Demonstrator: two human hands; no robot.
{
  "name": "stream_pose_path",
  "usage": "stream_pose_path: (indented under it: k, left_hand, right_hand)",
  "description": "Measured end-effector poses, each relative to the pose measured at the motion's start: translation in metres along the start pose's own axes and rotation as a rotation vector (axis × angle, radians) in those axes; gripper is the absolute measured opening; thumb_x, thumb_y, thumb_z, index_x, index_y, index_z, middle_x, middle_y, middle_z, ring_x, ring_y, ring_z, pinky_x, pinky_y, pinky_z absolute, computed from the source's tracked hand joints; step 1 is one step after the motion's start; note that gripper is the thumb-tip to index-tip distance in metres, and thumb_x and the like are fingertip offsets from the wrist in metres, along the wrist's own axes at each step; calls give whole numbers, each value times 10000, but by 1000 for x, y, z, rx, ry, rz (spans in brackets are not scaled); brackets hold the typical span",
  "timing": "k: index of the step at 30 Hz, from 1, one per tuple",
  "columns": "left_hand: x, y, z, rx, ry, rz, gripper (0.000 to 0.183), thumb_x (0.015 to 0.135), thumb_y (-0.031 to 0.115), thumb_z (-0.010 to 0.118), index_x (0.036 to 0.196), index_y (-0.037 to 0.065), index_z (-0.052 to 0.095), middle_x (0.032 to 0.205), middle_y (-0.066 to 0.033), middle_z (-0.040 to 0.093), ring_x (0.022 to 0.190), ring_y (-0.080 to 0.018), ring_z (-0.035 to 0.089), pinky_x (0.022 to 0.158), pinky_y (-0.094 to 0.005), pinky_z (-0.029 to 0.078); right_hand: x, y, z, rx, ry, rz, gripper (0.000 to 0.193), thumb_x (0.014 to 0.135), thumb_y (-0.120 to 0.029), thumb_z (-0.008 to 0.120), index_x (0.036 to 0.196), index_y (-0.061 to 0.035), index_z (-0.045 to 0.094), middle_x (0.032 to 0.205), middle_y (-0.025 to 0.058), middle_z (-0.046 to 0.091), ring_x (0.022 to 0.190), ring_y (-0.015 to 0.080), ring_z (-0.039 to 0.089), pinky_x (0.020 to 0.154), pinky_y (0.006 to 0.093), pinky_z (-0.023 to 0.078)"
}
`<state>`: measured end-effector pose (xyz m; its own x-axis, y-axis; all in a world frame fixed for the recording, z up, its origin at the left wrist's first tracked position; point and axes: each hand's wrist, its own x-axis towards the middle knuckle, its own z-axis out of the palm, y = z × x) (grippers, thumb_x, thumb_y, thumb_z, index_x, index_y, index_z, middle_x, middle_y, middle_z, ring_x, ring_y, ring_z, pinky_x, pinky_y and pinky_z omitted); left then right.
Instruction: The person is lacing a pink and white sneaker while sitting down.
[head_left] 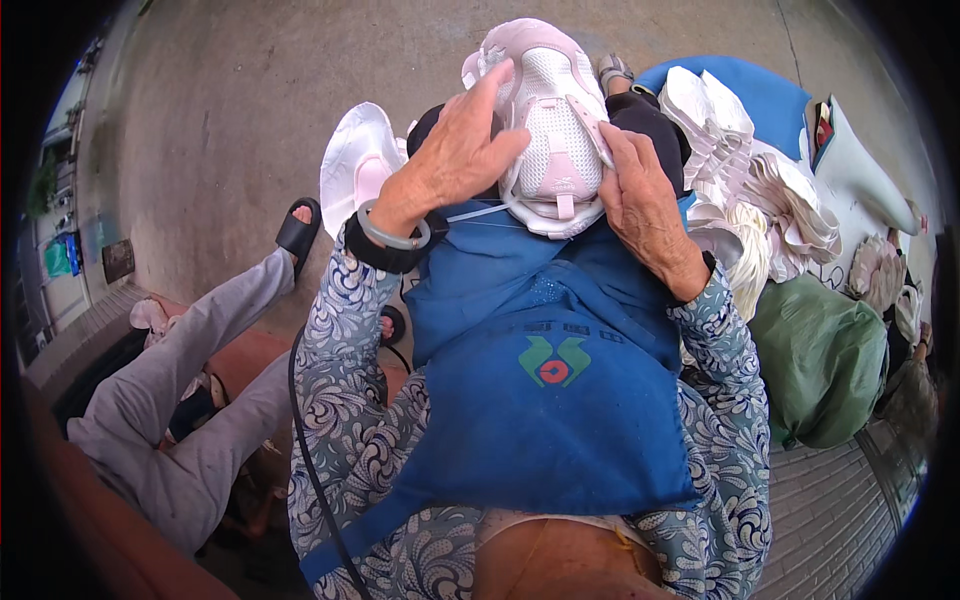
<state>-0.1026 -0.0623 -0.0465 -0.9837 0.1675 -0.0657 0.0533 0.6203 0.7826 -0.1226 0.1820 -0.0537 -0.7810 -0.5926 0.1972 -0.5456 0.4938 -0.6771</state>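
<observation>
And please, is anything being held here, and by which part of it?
Yes: the pink-and-white shoe upper, by its pink right-side strip, in the right grip. Whether the left grip also holds it cannot be told.

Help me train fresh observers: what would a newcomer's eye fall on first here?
First, probably, the pink-and-white mesh shoe upper at top centre, with the left hand spread at its left side and the right hand at its right edge. Next comes the bright blue apron filling the middle, then the bulging green bag at right, below pale stacked pieces.
</observation>
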Motion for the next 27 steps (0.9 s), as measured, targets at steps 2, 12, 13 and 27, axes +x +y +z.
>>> stream_pose_path:
  k: [2, 12, 13, 27]
  left_hand:
    - [31, -9, 4, -91, 67, -44, 886, 848, 459, 607, 1433, -74, 211, 1436, -291, 350, 1350, -408, 344, 1106, -441, 295]
    - [90, -33, 3, -32, 139, -227, 757, 767, 545, 720, 1178, -62, 531, 1078, -219, 539, 1030, -273, 564, 875, -374, 490]
    - [93, -32, 3, -25, 137, -196, 757, 767, 545, 720, 1178, -62, 531, 1078, -219, 539, 1030, -273, 564, 875, -374, 490]
    - [102, 1, -14, -304, 139, -200, 522, 730, 398, 777, 999, -8, 588, 910, -135, 623, 868, -221, 599, 772, -340, 485]
  right_hand:
    - [1, -1, 0, -13, 22, -23, 483, 805, 22, 554, 1276, 33, 445, 1103, 231, 505, 993, 389, 555, 846, 412, 490]
    - [2, 3, -1, 19, 26, -25, 473, 801, 40, 539, 1266, 29, 451, 1097, 226, 512, 986, 388, 556, 846, 410, 488]
    - [2, 3, -1, 11, 57, -38, 473, 801, 40, 539, 1266, 29, 451, 1097, 226, 512, 986, 388, 556, 846, 410, 488]
    - [1, 0, -8, 27, 13, -27, 573, 758, 46, 588, 1309, 20, 432, 1125, 235, 502, 1031, 404, 530, 870, 412, 477]
